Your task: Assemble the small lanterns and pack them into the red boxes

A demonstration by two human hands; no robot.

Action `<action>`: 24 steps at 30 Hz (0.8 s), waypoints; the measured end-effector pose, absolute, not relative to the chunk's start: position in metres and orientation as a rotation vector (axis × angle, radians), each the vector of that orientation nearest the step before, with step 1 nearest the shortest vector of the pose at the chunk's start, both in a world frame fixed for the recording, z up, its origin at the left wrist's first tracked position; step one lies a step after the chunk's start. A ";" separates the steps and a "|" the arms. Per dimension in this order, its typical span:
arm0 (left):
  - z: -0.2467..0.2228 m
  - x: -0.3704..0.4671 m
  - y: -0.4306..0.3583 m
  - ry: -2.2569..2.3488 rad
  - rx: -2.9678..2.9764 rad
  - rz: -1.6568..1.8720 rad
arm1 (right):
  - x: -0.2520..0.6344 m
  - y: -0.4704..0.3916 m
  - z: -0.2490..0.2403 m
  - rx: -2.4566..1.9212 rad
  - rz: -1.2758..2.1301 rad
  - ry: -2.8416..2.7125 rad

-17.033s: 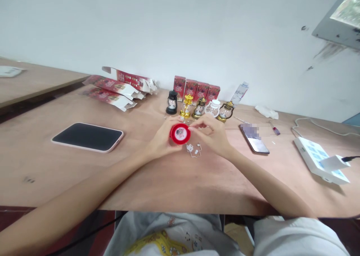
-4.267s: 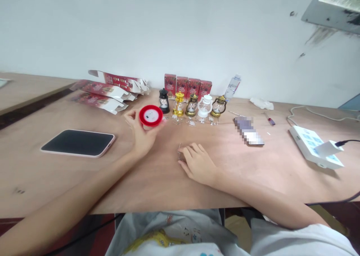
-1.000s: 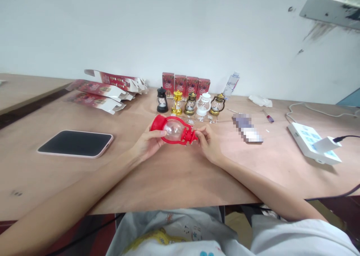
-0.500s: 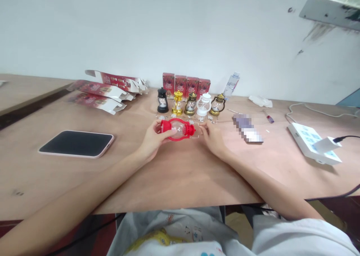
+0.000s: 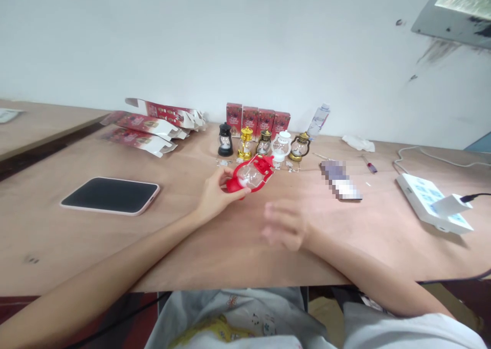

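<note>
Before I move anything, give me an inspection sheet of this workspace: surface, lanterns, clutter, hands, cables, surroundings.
Surface: brown table, dark marks at the left front.
Lanterns: red lantern tilted, in hand; behind it, a row of five lanterns upright, with small pieces in front.
Clutter: left phone, right phone, screwdriver, tissue, bottle, red boxes, opened cartons.
Hands: left hand holds the red lantern near its base; right hand is apart from it, too blurred to tell whether it holds anything.
Cables: white cable and black cable at the power strip.
Surroundings: pale wall, scuffed on the right; co-workers: nothing seen.
</note>
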State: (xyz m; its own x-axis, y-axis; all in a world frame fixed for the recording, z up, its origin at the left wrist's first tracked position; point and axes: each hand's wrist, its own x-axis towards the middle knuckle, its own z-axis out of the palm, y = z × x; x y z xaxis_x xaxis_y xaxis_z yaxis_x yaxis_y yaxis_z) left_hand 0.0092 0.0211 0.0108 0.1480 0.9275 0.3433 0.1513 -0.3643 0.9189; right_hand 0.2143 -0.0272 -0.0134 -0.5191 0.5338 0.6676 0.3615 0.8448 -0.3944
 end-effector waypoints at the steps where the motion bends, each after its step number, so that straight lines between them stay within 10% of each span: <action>1: 0.010 0.010 0.021 1.006 1.648 1.287 | 0.211 -0.025 -0.013 -0.745 0.241 -1.998; 10: 0.001 0.015 0.009 0.795 1.707 1.000 | 0.195 -0.012 -0.007 -0.892 0.858 -1.472; 24: 0.093 -0.145 0.129 1.362 2.023 1.210 | 0.240 0.026 -0.023 -1.248 0.495 -1.334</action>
